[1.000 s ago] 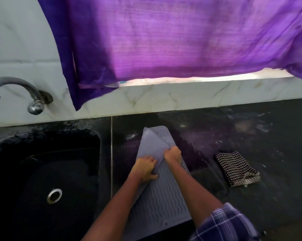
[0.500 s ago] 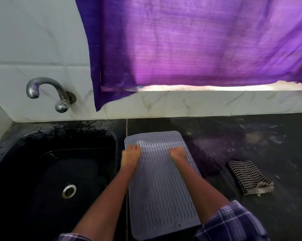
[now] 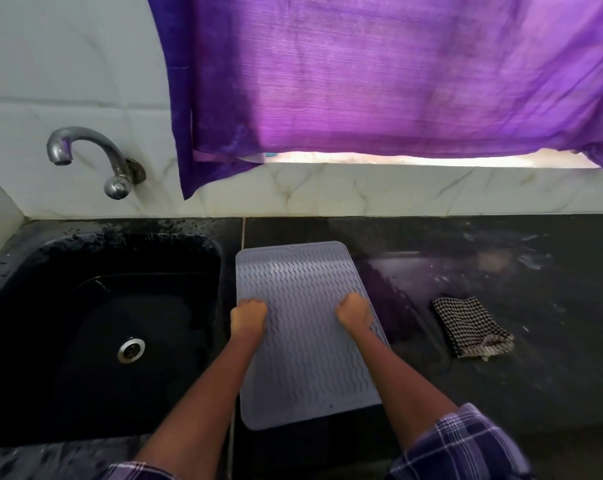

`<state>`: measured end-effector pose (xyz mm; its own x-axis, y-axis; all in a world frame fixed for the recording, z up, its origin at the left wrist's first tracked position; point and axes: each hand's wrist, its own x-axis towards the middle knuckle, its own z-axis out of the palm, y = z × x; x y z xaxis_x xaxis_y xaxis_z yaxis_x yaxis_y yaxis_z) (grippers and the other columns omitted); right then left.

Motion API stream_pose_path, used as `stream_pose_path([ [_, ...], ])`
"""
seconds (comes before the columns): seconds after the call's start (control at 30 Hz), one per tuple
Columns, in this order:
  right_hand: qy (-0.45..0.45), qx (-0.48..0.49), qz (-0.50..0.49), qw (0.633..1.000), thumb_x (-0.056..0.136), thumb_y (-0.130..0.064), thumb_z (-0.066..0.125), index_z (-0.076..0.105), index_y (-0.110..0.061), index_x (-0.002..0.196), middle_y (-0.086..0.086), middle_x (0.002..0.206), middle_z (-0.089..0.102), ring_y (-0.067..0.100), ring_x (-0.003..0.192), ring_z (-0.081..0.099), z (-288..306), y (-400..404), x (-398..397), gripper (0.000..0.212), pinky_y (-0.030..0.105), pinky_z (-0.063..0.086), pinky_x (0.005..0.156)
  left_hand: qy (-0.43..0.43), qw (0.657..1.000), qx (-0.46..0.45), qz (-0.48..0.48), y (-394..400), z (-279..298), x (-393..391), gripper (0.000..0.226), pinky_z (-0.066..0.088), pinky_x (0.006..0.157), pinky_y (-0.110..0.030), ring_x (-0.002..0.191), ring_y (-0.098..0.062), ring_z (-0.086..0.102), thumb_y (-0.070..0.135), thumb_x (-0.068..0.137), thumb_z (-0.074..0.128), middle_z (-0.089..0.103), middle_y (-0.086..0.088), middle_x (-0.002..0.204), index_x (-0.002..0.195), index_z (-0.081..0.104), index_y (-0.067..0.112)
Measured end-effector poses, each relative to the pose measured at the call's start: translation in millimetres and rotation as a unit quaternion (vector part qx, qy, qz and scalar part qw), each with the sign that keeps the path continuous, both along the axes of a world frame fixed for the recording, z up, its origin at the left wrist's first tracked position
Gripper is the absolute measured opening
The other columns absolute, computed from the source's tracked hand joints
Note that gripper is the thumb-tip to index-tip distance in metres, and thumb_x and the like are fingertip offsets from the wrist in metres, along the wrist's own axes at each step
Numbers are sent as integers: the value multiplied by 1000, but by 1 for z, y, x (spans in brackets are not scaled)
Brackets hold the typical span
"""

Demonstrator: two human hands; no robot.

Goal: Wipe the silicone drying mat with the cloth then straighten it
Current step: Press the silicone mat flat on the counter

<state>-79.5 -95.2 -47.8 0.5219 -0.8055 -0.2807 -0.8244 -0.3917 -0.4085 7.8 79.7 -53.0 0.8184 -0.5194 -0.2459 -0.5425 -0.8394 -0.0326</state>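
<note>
The grey silicone drying mat [image 3: 303, 330] with its wavy ribs lies flat and unfolded on the black counter, just right of the sink. My left hand [image 3: 249, 315] sits at the mat's left edge and my right hand [image 3: 353, 311] at its right edge, both about halfway up, fingers curled down onto the edges. The black-and-white checked cloth [image 3: 471, 325] lies folded on the counter to the right of the mat, apart from both hands.
A black sink [image 3: 127, 239] with a drain fills the left side, and a metal tap [image 3: 95, 150] sticks out of the white wall above it. A purple curtain [image 3: 379, 74] hangs over the window ledge. The wet black counter [image 3: 518, 393] extends right.
A second ago the mat's far left corner was folded over with both hands on the fold. It has been opened flat, and my hands have slid apart and back along the side edges.
</note>
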Motion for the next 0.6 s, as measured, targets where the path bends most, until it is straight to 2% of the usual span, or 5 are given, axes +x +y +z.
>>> stream_pose_path([
  [0.1,33,-43,2,999,96,-16,48,58,-4,120,15,129,58,30,124,51,-1,-10,-30,29,36,50,93,-10,999,-1,35,-8,1,-23,34,48,92,-31,128,-22,46,25,97,51,55,-7,131,127,55,10],
  [0.17,54,-65,-1,996,96,-19,50,55,-5,123,14,131,54,29,125,47,-3,-19,-51,30,36,50,92,-1,998,3,65,-14,1,-39,44,47,94,-31,128,-23,45,38,92,58,54,-8,131,127,55,10],
  [0.27,57,-43,-9,997,93,-25,57,57,-5,119,14,127,59,30,121,52,-7,-31,-74,32,36,50,92,38,994,-3,106,-24,-3,-63,63,46,97,-31,129,-24,43,50,82,67,53,-9,133,129,53,9],
  [0.37,43,-10,-10,999,90,-26,63,58,-5,116,13,124,62,32,117,58,-8,-39,-83,34,37,51,91,53,990,-23,129,-27,-9,-77,65,43,101,-33,132,-24,40,49,84,66,45,-8,140,134,50,10],
  [0.6,82,-59,28,994,98,-6,44,59,-5,115,12,121,63,28,112,62,-9,-36,-86,22,36,53,86,64,990,-24,127,-21,-7,-82,79,44,103,-34,136,-24,35,44,83,69,36,-9,146,143,38,5],
])
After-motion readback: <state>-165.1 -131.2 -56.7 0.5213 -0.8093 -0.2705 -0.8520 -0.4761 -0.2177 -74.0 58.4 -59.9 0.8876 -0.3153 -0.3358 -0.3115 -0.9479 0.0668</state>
